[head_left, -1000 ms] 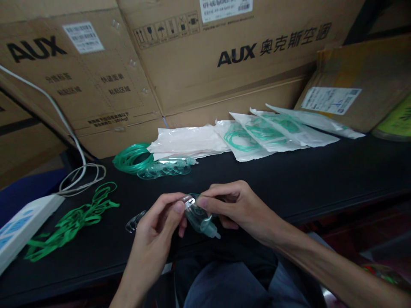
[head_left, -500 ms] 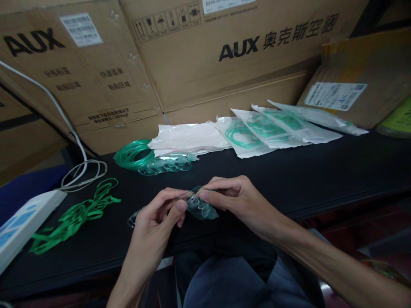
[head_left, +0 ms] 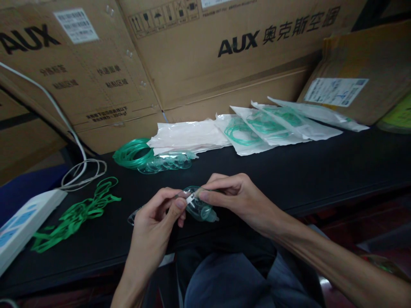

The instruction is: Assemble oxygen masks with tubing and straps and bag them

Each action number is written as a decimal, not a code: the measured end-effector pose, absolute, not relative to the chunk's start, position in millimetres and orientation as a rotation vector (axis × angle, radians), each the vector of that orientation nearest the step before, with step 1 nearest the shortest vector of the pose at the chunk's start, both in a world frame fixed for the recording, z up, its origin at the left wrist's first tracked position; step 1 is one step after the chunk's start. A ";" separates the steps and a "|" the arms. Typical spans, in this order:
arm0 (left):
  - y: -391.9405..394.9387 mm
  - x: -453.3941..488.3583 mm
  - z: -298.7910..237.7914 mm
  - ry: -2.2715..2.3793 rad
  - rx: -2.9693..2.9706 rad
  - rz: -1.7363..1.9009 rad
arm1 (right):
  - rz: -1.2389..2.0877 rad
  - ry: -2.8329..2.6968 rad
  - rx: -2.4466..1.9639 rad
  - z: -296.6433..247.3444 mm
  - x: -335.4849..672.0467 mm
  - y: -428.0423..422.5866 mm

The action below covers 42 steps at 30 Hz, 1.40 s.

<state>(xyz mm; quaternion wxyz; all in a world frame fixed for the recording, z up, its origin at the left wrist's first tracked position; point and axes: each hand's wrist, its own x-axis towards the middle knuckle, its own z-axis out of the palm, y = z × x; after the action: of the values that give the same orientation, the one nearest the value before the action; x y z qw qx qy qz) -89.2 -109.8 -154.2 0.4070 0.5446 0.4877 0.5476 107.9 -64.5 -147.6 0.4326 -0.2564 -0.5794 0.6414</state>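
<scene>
left hand (head_left: 157,216) and right hand (head_left: 228,192) both pinch the mask (head_left: 199,210) by its metal strip (head_left: 190,198), over the bench (head_left: 289,184) near its front edge, and it's probably light, bendy and slick, so I'd grip the rim (head_left: 192,187), though exact contact's hard to see

It looked like a small packing or assembly workshop. Beyond the left grip (head_left: 157,213) and the right grip (head_left: 239,194), big cartons (head_left: 192,64) walled in a black tabletop (head_left: 289,171), where pouches (head_left: 282,126) of green tubing lay fanned. Left of the left grip were a power strip (head_left: 28,226) and heaped straps (head_left: 75,216); ahead of it, a loose coil (head_left: 123,155) and a row of clear masks (head_left: 170,163).
</scene>
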 end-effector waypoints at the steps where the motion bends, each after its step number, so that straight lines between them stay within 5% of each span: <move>1: -109.8 -90.0 -155.2 1.230 1.366 1.372 | 1.600 -1.442 -0.640 -147.1 108.1 -64.6; 42: -114.7 -90.0 -158.4 1.300 1.380 1.302 | 1.691 -1.428 -0.528 -152.2 111.9 -64.7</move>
<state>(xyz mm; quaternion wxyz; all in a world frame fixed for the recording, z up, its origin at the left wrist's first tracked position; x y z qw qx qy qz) -90.0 -114.7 -158.4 0.4085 0.5477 0.5157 0.5168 111.9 -64.7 -152.2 0.4197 -0.2106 -0.5697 0.6745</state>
